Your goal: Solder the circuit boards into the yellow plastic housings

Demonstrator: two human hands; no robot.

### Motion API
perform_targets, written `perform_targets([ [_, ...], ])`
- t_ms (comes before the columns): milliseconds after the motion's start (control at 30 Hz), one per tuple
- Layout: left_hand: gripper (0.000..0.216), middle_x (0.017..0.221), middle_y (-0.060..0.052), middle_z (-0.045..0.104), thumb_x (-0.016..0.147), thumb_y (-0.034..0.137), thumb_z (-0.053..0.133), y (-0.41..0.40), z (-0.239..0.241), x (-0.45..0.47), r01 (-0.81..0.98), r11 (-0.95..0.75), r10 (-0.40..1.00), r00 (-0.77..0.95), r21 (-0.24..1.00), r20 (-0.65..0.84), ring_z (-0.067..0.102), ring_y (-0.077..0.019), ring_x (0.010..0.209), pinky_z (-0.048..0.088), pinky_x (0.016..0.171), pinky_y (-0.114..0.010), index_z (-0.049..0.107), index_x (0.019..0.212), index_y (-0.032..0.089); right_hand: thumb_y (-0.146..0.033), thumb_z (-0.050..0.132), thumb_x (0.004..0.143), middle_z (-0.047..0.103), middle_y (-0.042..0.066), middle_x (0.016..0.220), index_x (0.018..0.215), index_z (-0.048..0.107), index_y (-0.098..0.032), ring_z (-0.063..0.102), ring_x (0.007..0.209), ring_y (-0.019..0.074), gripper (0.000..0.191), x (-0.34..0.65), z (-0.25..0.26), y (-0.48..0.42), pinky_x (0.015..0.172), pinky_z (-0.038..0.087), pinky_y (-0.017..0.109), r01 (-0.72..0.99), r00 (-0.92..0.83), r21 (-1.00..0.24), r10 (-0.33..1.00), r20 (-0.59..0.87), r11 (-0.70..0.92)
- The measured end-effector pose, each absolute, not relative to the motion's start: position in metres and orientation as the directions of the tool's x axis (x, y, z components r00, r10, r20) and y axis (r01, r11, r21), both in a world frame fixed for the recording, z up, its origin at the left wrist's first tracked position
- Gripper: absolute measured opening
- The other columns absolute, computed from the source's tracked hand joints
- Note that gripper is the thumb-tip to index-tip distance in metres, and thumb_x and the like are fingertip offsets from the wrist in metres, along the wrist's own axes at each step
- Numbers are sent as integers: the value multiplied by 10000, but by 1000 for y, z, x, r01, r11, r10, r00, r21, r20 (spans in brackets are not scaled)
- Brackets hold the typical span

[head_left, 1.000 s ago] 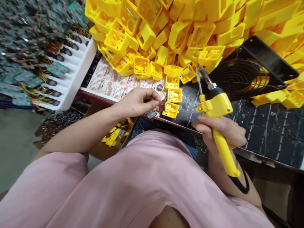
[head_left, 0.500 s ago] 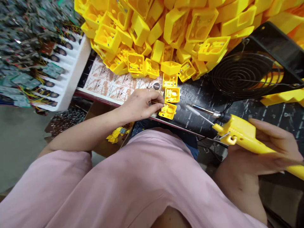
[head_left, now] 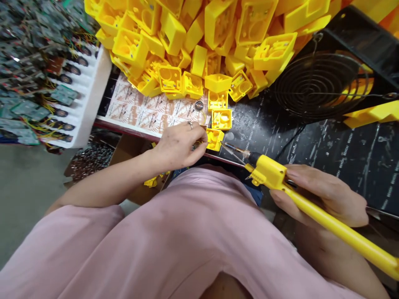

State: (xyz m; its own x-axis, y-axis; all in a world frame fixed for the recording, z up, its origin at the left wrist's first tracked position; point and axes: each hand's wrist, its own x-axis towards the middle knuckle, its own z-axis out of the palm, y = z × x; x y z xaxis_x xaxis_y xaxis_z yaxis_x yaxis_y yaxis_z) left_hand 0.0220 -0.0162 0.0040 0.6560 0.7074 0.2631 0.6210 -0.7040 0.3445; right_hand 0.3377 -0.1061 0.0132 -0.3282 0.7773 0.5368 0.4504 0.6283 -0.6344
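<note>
My right hand [head_left: 324,195] is wrapped round a yellow soldering iron [head_left: 271,172] with a solder feed tube beside its tip. The tip reaches the right edge of the nearest small yellow plastic housing [head_left: 215,140]; whether it touches cannot be told. At that housing's left side, my left hand [head_left: 182,143] is closed with thumb and fingertips together. What it pinches is mostly hidden; a thin wire shows near the fingers. A second open housing [head_left: 222,119] lies just behind, with a small round speaker-like part [head_left: 198,105] to its left.
A large heap of yellow housings [head_left: 171,33] fills the back of the bench. At the right stands a black fan [head_left: 314,89] with a wire guard. Circuit boards with wires are piled on a white foam tray [head_left: 90,99] at the left. An open carton [head_left: 131,158] sits below the bench edge.
My right hand has brought the soldering iron left, its tip now at the nearest housing. My left hand stays by that housing. The view has shifted slightly.
</note>
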Motion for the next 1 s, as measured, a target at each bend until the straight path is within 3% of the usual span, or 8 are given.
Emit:
perform_targets([
  [100, 176, 828, -25, 739, 940, 223, 530, -16, 8, 19, 628, -663, 739, 636, 407, 223, 685, -162, 712, 486, 679, -266, 686, 873, 177, -272, 756, 984, 795, 42, 887, 1548, 578, -312, 802, 784, 202, 593, 339, 17, -105, 734, 717, 320, 461, -354, -589, 746, 564, 664],
  [267, 126, 862, -13, 750, 921, 198, 557, -18, 10, 16, 624, -621, 772, 592, 474, 232, 676, -148, 722, 486, 702, -260, 674, 877, 182, -227, 851, 894, 804, 38, 929, 1545, 578, -360, 811, 852, 235, 718, 341, 22, -110, 735, 719, 341, 552, -260, -602, 806, 532, 576],
  [333, 124, 864, -20, 750, 934, 188, 558, -19, 7, 18, 607, -643, 757, 595, 468, 269, 681, -152, 736, 490, 706, -260, 667, 877, 179, -270, 820, 930, 808, 46, 926, 1560, 561, -338, 810, 827, 234, 684, 339, 21, -107, 717, 717, 341, 550, -311, -565, 779, 544, 615],
  [433, 147, 825, -28, 741, 956, 180, 547, -21, 2, 22, 606, -696, 718, 608, 385, 340, 682, -173, 745, 486, 725, -292, 660, 862, 176, -329, 748, 996, 796, 54, 878, 1495, 609, -259, 799, 768, 207, 523, 334, 17, -99, 726, 712, 324, 506, -385, -525, 724, 572, 684],
  [567, 188, 768, -30, 721, 955, 197, 531, -21, -1, 25, 660, -715, 693, 625, 230, 361, 669, -212, 698, 460, 710, -350, 668, 828, 184, -271, 770, 982, 766, 21, 830, 1268, 669, -227, 784, 766, 164, 306, 326, 17, -93, 722, 693, 271, 476, -423, -519, 702, 573, 710],
  [700, 218, 759, -37, 721, 952, 202, 514, -20, 0, 26, 665, -712, 697, 633, 226, 336, 667, -218, 687, 465, 693, -354, 697, 838, 172, -326, 730, 1013, 751, -6, 818, 1054, 669, -268, 775, 752, 150, 93, 321, 21, -89, 717, 688, 258, 486, -432, -522, 712, 554, 701],
  [1000, 253, 735, -54, 714, 934, 243, 509, -17, 11, 34, 729, -669, 743, 645, 145, 180, 683, -251, 754, 442, 723, -386, 726, 815, 190, -357, 666, 1053, 758, 26, 835, 909, 679, -236, 767, 766, 140, 188, 335, 30, -80, 748, 688, 266, 511, -570, -468, 691, 444, 721],
])
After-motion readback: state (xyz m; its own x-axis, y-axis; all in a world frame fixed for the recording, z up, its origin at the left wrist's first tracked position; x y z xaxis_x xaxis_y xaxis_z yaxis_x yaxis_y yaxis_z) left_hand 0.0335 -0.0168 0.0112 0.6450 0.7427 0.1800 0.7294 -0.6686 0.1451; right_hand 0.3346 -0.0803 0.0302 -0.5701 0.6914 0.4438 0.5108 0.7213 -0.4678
